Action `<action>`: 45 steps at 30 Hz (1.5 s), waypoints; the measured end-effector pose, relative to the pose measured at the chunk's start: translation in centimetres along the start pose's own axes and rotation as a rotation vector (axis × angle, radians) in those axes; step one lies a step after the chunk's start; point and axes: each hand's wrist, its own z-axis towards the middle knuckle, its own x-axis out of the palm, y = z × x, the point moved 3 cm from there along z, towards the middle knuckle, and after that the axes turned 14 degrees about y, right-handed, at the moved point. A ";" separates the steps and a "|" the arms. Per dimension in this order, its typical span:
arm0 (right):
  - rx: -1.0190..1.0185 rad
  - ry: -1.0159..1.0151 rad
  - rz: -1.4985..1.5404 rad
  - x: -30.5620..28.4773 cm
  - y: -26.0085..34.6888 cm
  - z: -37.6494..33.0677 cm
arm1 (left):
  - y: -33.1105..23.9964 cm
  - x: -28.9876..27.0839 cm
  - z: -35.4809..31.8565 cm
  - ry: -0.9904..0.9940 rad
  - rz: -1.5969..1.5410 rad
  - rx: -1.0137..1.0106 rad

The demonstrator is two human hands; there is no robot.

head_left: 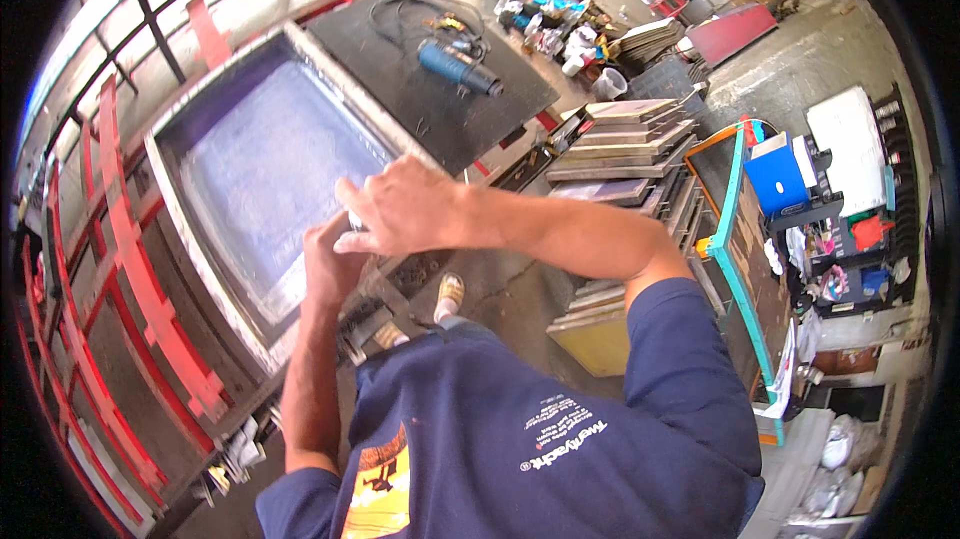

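The large screen-printing frame lies flat on a stand among red metal bars, its pale bluish mesh stretched inside a grey, worn-looking border, and both hands meet at its near right edge. Judging by its size and the thick rails, the frame is likely stiff and fairly heavy, awkward to shift with one hand; the mesh looks taut and thin, so it is probably the fragile part, easily dented or torn by a fingertip, and the sensible place to take hold would be the solid border, not the fabric. The right hand reaches across from the right with the forearm nearly level and the elbow bent sharply near the blue sleeve; its fingers are spread and curved downward, resting on the frame's rail, the grip apart rather than closed round anything. The left hand comes up from below with the forearm almost vertical, tucked beneath the right hand; its fingers are curled together about a small dark object at the rail, though the right hand hides most of it and I cannot tell what it is. Beyond the frame a dark tabletop carries a blue power tool with its coiled cable, well apart from the hands, and to the right a stack of further frames stands near the person's elbow
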 end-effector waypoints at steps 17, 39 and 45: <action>-0.378 -0.179 0.133 1.0 -2.1 1.2 | 1.7 1.4 -1.3 -0.023 -0.452 -0.093; -0.631 -0.209 0.044 1.3 -5.4 1.2 | -1.7 3.0 -0.7 -0.049 -0.176 -0.335; -0.587 -0.052 0.111 0.8 -5.0 1.9 | 0.5 4.3 0.2 -0.424 -0.030 -0.224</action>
